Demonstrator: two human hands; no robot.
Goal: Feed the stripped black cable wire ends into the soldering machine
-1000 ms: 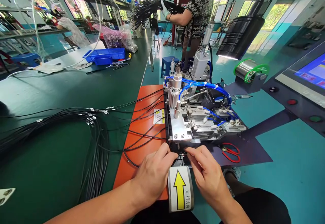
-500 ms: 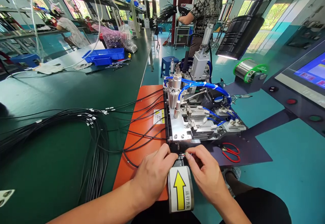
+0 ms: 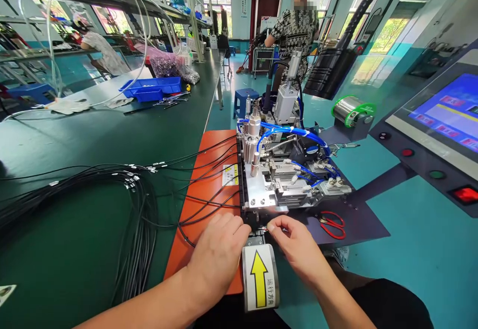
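Observation:
My left hand (image 3: 220, 244) is closed at the near edge of the machine (image 3: 261, 189), over the side of the orange mat (image 3: 209, 189); whatever its fingers pinch is hidden. Opposite it, my right hand (image 3: 293, 242) pinches with thumb and forefinger beside a small whitish piece at the machine's front track, too small to identify. Just below both hands is a curved plate with a yellow arrow (image 3: 259, 279). Several black cables (image 3: 212, 202) run across the mat to the machine's left side.
A big bundle of black cables (image 3: 140, 239) lies on the green table (image 3: 89, 219). Red-handled scissors (image 3: 332, 225) rest right of the machine. A control panel (image 3: 440, 130), solder spool (image 3: 349, 111) and lamp (image 3: 328, 72) stand to the right. A person (image 3: 297, 30) stands behind.
The view has shifted slightly. My left hand's fingers are more bunched together, and my right fingertips remain at the track. The standing person's arm and dark bundle are lower.

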